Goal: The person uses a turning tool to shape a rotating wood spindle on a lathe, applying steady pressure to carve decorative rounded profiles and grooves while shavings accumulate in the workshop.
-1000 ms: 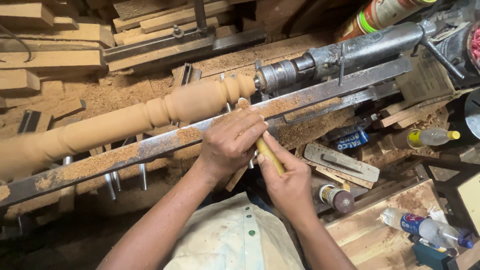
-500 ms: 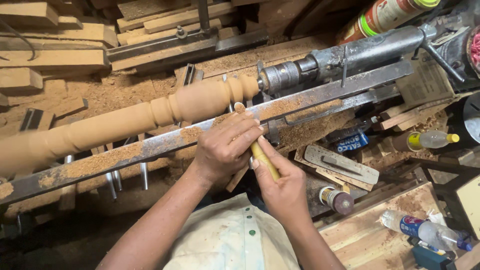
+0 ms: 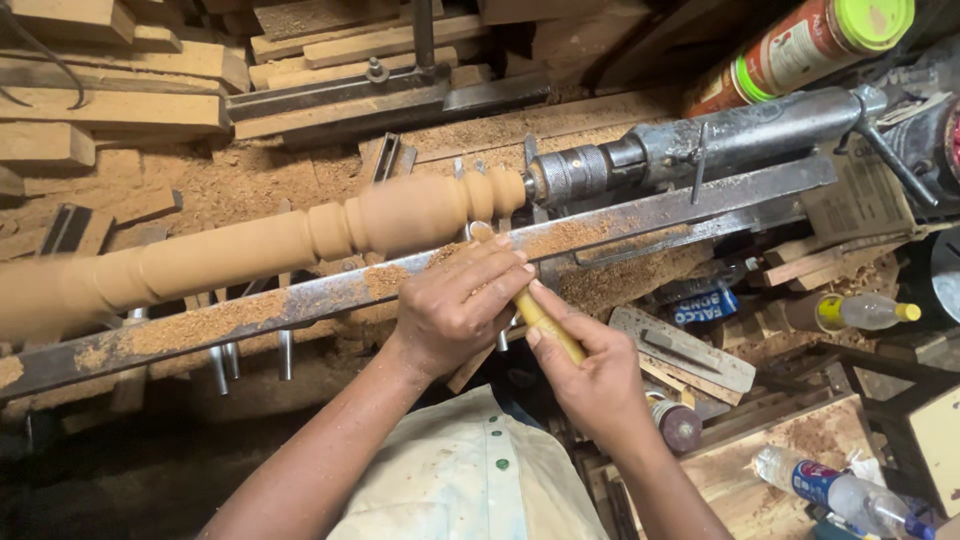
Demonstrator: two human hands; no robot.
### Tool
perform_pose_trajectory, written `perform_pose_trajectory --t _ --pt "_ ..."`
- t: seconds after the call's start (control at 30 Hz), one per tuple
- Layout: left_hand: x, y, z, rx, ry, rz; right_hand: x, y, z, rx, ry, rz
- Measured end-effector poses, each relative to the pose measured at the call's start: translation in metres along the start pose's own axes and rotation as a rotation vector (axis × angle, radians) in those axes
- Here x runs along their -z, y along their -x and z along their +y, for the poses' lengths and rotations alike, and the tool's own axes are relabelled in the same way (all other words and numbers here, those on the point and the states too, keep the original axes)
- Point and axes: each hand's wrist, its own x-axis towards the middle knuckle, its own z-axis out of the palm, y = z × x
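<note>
Spindle: pale turned wood spindle [image 3: 300, 235], beaded and blurred, mounted on the lathe across the tool rest bar [image 3: 620, 215].
Tool: yellow-handled chisel [image 3: 548, 325] — tip hidden under the fingers, near the beads.
Left hand: left hand [image 3: 462, 305] clamped over the tool on the bar.
Right hand: right hand [image 3: 598, 375] gripping the handle.
Risk: likely a catch if the edge digs in — fingers sit close to the spindle.
Around: sawdust, plastic bottle [image 3: 850, 312].

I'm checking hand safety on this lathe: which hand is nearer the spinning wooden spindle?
Left. The left hand rests on the steel rail just below the spindle; the right hand sits farther back, gripping the yellow tool handle.
</note>
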Motion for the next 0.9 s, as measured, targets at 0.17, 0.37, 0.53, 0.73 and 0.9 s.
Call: perform_pose_trajectory --t 0.17,0.37,0.53,0.73,0.9 --pt "-0.003 0.001 0.004 0.025 -0.021 0.019 0.012 -0.007 -0.006 -0.091 0.035 -0.044" --pt "-0.006 0.001 0.009 0.031 -0.072 0.05 0.026 -0.02 -0.015 -0.09 0.067 -0.145" --pt "-0.011 0.0 0.017 0.047 -0.1 0.071 0.037 -0.025 -0.017 -0.064 0.124 -0.19" --pt "-0.015 -0.002 0.024 0.002 -0.078 0.027 0.04 -0.008 -0.013 -0.067 0.138 -0.102" --pt "-0.019 -0.003 0.024 0.017 -0.066 0.013 0.044 -0.012 -0.01 -0.046 0.054 -0.115"
